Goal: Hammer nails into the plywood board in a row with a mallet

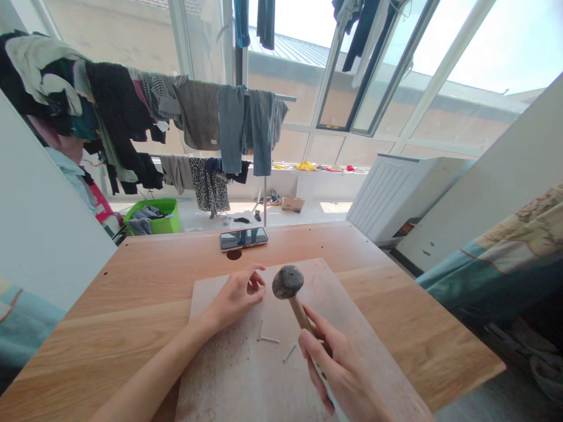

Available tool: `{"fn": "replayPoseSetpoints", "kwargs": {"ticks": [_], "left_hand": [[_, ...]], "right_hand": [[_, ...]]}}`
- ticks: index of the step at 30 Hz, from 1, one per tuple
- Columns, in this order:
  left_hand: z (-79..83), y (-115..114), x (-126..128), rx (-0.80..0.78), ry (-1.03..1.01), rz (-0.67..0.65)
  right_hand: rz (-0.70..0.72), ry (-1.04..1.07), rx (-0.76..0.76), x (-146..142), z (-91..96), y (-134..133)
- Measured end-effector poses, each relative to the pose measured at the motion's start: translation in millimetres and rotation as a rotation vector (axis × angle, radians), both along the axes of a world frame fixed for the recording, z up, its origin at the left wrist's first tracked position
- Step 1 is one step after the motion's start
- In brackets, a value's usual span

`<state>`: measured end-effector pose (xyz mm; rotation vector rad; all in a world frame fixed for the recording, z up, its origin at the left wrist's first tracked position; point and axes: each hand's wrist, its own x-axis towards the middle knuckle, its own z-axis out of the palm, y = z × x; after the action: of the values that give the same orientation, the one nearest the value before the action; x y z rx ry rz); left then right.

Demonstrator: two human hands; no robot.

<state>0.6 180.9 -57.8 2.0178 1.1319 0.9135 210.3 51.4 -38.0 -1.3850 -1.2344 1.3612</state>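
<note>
My right hand (328, 357) is wrapped round the wooden handle of a hammer (288, 282) with a dark, rounded head, raised over a pale wooden board (237, 381). To the left of the hammer head, my left hand (241, 293) rests by the board with its fingers curled toward the thumb. Whatever may be between those fingertips is too small to make out. Loose nails lie on the board between the hands: one nail (269, 339) touches another near its end, and a third nail (289, 353) lies by the hammer handle. A small nail-like thing (313, 279) shows near the board's far edge.
Under the board is a wooden table (132, 305), with a phone (244, 238) near its far edge beside a round hole (234, 255). Beyond are a rack of hanging clothes (200, 114), a green basket (169, 220) and a white cabinet (396, 187). A curtain (492, 264) hangs at right.
</note>
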Motion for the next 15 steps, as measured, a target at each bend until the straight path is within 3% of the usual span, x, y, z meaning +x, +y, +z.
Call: {"fn": "replayPoseSetpoints", "kwargs": {"ticks": [3,8,15], "left_hand": [[17.9,-8,-8,0.095,0.191,0.008],[49.1,-38,-12,0.118,0.649,-0.332],[43.5,-50,1,0.273,0.778,-0.365]], "right_hand": [[-0.076,-0.032,-0.077,15,-13.4,-13],[-0.097,-0.055,-0.119,28,-35.6,-21],[-0.066,-0.060,-0.116,26,-31.2,-19]]}}
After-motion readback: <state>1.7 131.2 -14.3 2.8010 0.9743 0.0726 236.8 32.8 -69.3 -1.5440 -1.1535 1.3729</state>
